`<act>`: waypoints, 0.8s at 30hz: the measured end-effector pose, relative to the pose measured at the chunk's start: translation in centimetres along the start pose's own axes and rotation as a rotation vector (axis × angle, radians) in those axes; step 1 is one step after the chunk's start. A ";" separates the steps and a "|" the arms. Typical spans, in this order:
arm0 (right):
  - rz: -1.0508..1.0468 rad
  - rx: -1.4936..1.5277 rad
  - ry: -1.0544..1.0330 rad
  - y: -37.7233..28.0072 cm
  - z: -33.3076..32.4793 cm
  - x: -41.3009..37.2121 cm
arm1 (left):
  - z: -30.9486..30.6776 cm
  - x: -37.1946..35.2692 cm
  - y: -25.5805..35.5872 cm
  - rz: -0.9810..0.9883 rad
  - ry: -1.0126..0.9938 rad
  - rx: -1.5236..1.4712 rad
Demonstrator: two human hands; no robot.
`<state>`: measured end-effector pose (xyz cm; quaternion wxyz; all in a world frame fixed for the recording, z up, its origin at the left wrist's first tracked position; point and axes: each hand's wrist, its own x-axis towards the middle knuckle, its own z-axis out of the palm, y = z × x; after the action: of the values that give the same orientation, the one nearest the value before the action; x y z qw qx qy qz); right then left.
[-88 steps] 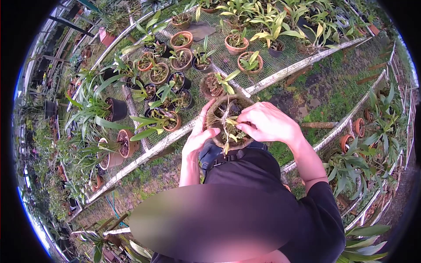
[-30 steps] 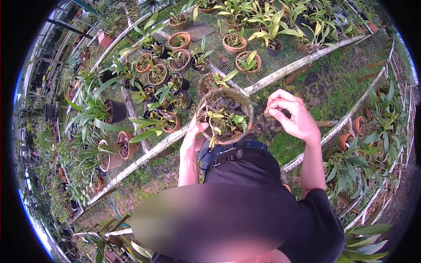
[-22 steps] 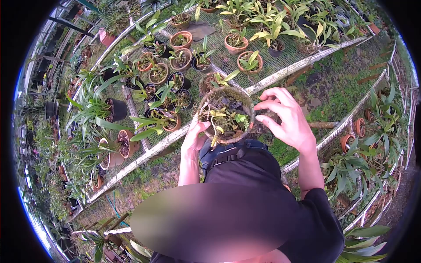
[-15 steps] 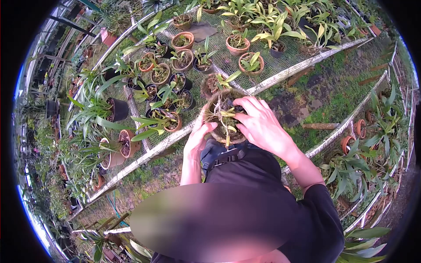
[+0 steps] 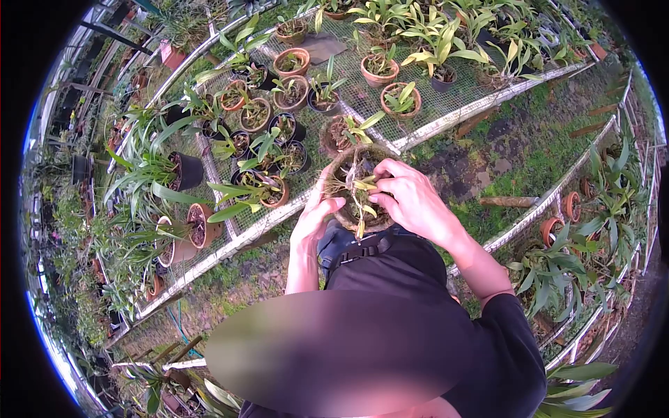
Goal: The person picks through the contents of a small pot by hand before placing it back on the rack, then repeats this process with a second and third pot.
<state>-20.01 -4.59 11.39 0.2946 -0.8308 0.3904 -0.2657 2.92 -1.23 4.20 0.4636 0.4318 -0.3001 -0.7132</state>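
A round, weathered plant pot [image 5: 377, 150] is held in front of my waist. In it sits a sparse plant [image 5: 362, 186] with pale, thin roots and a few yellow-green leaves, over dark potting material. My left hand [image 5: 313, 221] grips the pot's left side, its thumb over the rim and the other fingers partly hidden behind the wall. From the right, my right hand [image 5: 416, 203] reaches over the rim, fingers bent and drawn together beside the plant's stem. What lies between those fingertips is too small to make out.
Beyond the pot, a mesh bench [image 5: 352, 90] with a pale frame carries several potted plants, including a terracotta pot [image 5: 380, 71] and a black pot [image 5: 187, 171]. Another bench with plants [image 5: 557, 268] stands at right. A mossy path [image 5: 488, 167] runs between them.
My right hand has drawn its fingers in and bent them more, shifting slightly down inside the pot. My left hand keeps its hold, and the pot stays nearly in place.
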 end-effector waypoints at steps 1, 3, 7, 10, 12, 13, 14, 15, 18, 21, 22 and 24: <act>0.005 0.005 0.011 0.1 0.0 0.0 | 0.0 0.1 0.1 0.020 -0.033 0.014; 0.013 0.016 0.029 0.3 0.0 0.0 | 0.5 0.0 0.5 0.017 -0.025 0.042; 0.030 0.016 0.058 0.1 -0.3 -0.1 | 1.7 -0.5 1.4 0.009 -0.002 0.067; 0.029 0.025 0.056 0.2 -0.4 -0.1 | 1.3 -0.3 0.7 0.006 0.014 0.027; 0.021 0.038 0.036 0.4 -0.6 -0.2 | 0.5 0.1 -0.4 0.023 0.032 -0.012; 0.016 0.090 0.031 0.6 -0.8 -0.2 | 0.0 0.2 -0.9 0.036 0.043 -0.032; 0.012 0.143 0.026 0.7 -1.1 -0.2 | -0.4 0.3 -1.2 0.042 0.032 -0.044; 0.008 0.195 0.022 0.8 -1.4 -0.1 | -0.4 0.3 -1.1 0.047 0.020 -0.056; 0.052 0.312 0.043 0.8 -2.7 -0.2 | -1.2 0.3 -1.7 0.027 0.055 -0.086; 0.123 0.297 0.092 0.9 -4.8 -1.0 | -1.1 0.1 -1.5 0.008 0.126 -0.111; 0.178 0.264 0.106 0.9 -5.7 -1.3 | -1.6 0.1 -1.6 -0.048 0.126 -0.086; 0.300 0.035 0.179 0.4 -6.9 -2.1 | -2.7 0.4 -2.0 -0.095 0.131 -0.080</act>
<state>-26.04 -5.10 15.40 0.3095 -0.7310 0.5298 -0.2985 4.50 -0.89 1.23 0.4646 0.4724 -0.2196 -0.7161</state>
